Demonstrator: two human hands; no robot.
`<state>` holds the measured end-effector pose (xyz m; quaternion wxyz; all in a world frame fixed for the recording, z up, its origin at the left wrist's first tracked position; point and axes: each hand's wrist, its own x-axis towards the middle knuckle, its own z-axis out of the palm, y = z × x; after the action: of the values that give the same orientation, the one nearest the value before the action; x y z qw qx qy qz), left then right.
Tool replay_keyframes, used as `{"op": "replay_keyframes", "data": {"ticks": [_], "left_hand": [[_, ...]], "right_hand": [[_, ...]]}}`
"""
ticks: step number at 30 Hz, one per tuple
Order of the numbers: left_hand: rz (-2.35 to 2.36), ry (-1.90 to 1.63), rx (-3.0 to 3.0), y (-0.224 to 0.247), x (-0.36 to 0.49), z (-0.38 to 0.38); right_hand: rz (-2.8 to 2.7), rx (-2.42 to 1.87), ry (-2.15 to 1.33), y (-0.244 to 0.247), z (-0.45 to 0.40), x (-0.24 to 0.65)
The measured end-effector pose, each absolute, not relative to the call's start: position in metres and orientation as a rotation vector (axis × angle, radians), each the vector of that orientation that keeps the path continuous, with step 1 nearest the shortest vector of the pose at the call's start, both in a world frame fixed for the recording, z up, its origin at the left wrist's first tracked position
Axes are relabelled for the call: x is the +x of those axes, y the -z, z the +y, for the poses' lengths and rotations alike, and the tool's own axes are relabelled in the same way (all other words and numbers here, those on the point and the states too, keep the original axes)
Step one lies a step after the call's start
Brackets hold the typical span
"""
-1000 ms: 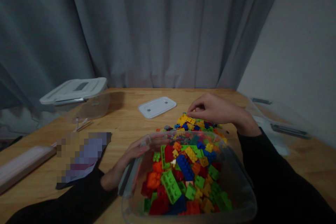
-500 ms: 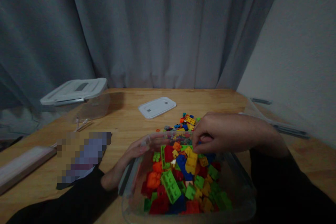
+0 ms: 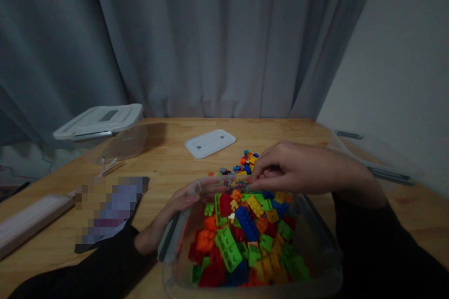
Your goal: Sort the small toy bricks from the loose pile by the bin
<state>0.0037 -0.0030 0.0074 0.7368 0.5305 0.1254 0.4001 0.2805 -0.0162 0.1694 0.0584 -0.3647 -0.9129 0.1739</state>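
A clear plastic box (image 3: 317,261) full of toy building bricks stands in front of me. A large green brick (image 3: 228,248) and a blue brick (image 3: 246,223) lie near the middle of the heap. My left hand (image 3: 178,203) grips the box at its far left corner, its fingers reaching along the outside of the far wall. Over the far rim hovers my right hand (image 3: 277,168), fingers loosely curved, with no brick visible in them. Beyond the box, smaller bricks (image 3: 247,163) form a pile on the table, partly covered by my right hand.
A white lid (image 3: 210,143) lies flat behind the pile. At the left are a lidded clear box (image 3: 105,126), a white cable, a long white bar (image 3: 35,222) and a pixelated flat object (image 3: 112,215). Another clear box (image 3: 375,156) stands at the right, beside the wall.
A yellow brick below my right hand has dropped onto the near part of the heap. That hand has risen slightly and shifted left, loosening its fingers. My left hand stays in place.
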Motion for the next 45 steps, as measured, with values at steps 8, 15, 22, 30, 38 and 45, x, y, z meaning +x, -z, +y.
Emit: {"op": "replay_keyframes", "data": {"ticks": [8,15,22,30,38,45], "left_hand": [[0.315,-0.880,1.184,-0.008,0.001,-0.001],[0.319,-0.877,1.157,-0.009,0.003,-0.002],[0.329,-0.881,1.178,-0.012,0.001,-0.002],[0.332,-0.867,1.201,-0.011,-0.001,-0.002],[0.329,-0.882,1.236,-0.012,0.001,-0.002],[0.348,-0.896,1.249,-0.004,-0.003,0.001]], "right_hand": [[-2.475,-1.253,-0.276,-0.158,0.020,0.288],[-2.373,-1.330,-0.235,-0.140,0.051,0.302],[-2.350,-1.457,-0.189,-0.119,0.083,0.317],[-2.384,-1.596,-0.189,-0.094,0.108,0.328],[-2.399,-1.789,-0.234,-0.074,0.120,0.331],[-2.419,-1.841,-0.249,-0.059,0.131,0.335]]}}
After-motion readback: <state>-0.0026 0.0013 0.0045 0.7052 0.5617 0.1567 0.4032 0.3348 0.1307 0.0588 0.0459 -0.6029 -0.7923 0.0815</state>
